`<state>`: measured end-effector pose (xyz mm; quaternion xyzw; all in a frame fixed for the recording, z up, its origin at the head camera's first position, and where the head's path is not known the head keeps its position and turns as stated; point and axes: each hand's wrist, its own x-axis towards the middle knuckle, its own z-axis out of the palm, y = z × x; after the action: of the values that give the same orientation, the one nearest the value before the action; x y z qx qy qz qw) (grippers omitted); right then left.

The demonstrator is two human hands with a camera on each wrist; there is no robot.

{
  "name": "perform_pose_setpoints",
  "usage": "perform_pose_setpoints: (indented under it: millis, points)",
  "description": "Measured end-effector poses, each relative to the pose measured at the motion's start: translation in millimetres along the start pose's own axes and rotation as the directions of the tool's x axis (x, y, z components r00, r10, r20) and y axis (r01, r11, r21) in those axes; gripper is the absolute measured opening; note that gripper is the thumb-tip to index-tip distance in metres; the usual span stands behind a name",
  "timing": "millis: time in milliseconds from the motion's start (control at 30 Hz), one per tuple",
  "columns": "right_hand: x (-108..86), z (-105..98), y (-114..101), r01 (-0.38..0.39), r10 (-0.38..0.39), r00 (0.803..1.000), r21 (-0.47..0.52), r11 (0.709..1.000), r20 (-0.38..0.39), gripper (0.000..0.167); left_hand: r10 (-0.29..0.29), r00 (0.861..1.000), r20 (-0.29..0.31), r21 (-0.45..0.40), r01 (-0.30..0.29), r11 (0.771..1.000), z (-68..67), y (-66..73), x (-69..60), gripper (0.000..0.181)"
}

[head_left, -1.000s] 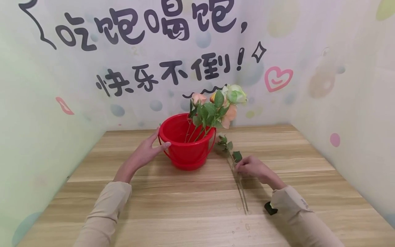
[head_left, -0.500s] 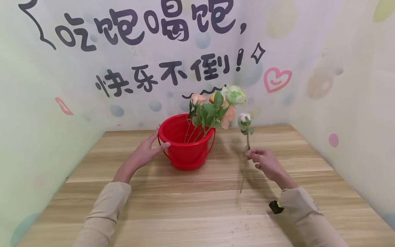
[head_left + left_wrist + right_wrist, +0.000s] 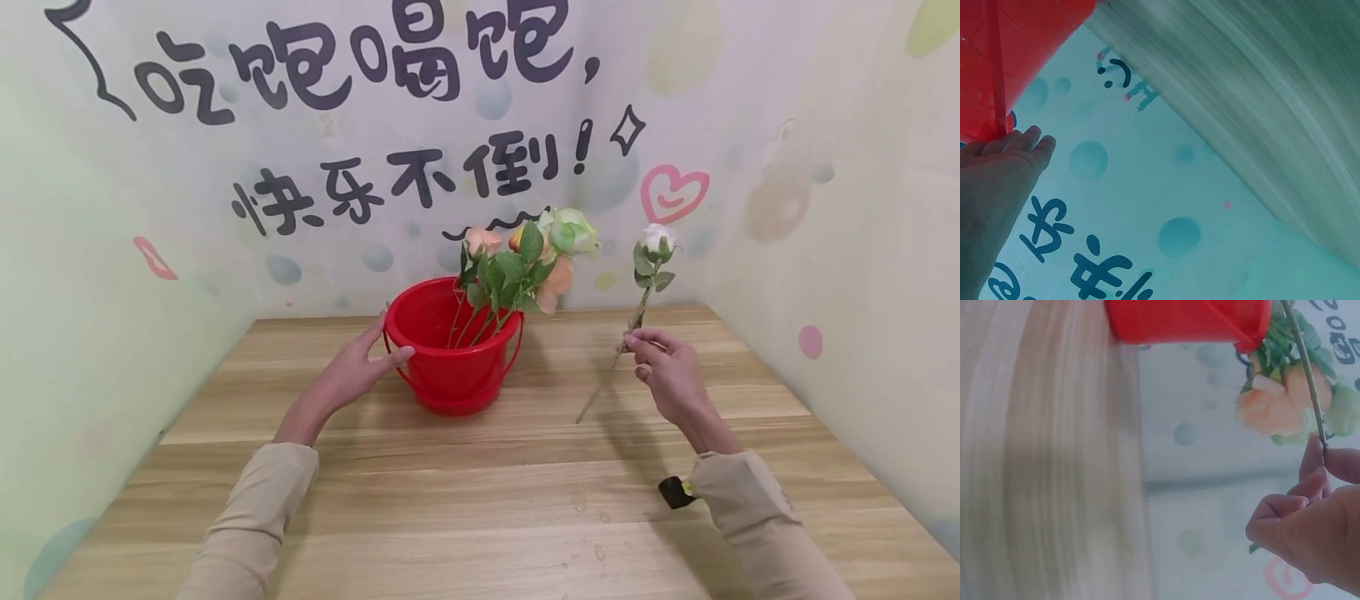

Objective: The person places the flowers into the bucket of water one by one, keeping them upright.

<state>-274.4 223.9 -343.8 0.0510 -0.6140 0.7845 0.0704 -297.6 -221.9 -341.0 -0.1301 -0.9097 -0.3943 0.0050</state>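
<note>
My left hand [image 3: 347,372] rests against the left side of a red bucket [image 3: 459,379], thumb at the front rim and fingers along the outer wall; the left wrist view shows these fingers [image 3: 1022,142] beside the bucket's handle. Several roses lean to the right in the bucket, among them a peach rose [image 3: 555,283] and a pale green rose [image 3: 570,230]. Right of the bucket, my right hand [image 3: 678,379] pinches the stem of a white rose [image 3: 657,242] between thumb and fingertips. This rose is tilted, bloom up, its stem end pointing down-left above the table.
A small black object [image 3: 676,492] with a bit of yellow is by the right sleeve cuff. Water drops [image 3: 598,552] dot the wooden table [image 3: 420,517]. Printed cloth walls [image 3: 315,250] stand behind and at both sides.
My right hand has lifted the white rose off the table and moved it up and right, turning its bloom upward. The left hand and the bucket have stayed put.
</note>
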Motion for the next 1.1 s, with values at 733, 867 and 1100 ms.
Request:
perform_pose_setpoints:
  millis: [733,867,1100]
  points:
    - [10.1,71,-23,0.324,-0.305,0.937,0.100,0.941,-0.171,0.023,-0.014,1.000,-0.009,-0.030,0.013,0.999,1.1,-1.0,0.0,0.099]
    - [13.9,85,-25,0.352,-0.338,0.929,0.076,0.933,-0.153,0.022,-0.013,1.000,-0.007,-0.034,0.012,0.999,1.2,-0.7,-0.2,0.100]
    - [20.9,111,-26,0.394,-0.390,0.913,0.010,0.919,-0.118,0.017,-0.004,1.000,-0.008,-0.031,0.004,1.000,0.9,0.4,-0.2,0.100]
